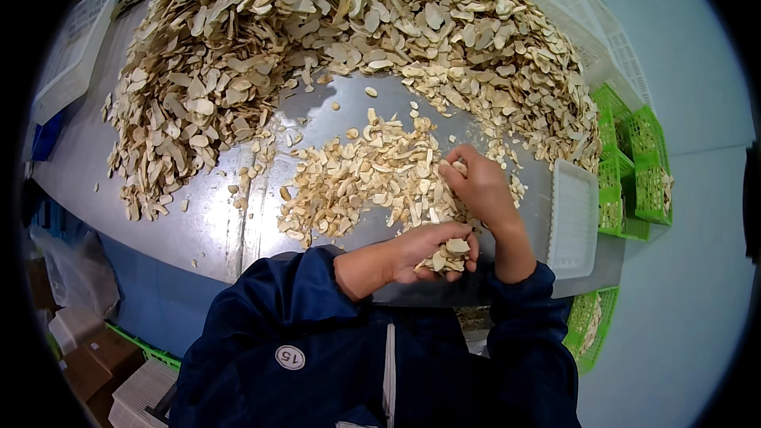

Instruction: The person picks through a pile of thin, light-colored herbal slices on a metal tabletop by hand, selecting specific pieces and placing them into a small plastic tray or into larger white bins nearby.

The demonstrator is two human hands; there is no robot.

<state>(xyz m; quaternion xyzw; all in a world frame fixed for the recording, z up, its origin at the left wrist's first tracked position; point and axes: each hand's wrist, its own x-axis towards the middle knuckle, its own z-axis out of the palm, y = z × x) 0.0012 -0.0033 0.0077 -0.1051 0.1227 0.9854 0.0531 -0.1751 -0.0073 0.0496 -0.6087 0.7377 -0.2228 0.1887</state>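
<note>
- Head view: metal desk, a seam running across its left part, loaded with pale, dry-looking slices.
- Left hand: palm turned up, fingers curled into a cup around a handful of slices; held low, near the desk's front edge.
- Right hand: above and to the right of the left, over the right side of the small heap; fingers bent, thumb close to the index finger. Pale bits at the fingertips; cannot tell whether it grips one or they lie beyond.
- Small heap: shorter, chunkier pieces spread mid-desk, in front of the person.
- Large pile: broad flat slices banked in an arc around the small heap's left, far and right sides; strays between the two.
- White tray: shallow, at the desk's right edge, just beside the right forearm.
- Green baskets: slatted, off the right edge, slices inside.
- White crate: tilted, far left.
- Lower left: clear plastic bag above brown boxes.
- Both forearms in dark blue sleeves.
</note>
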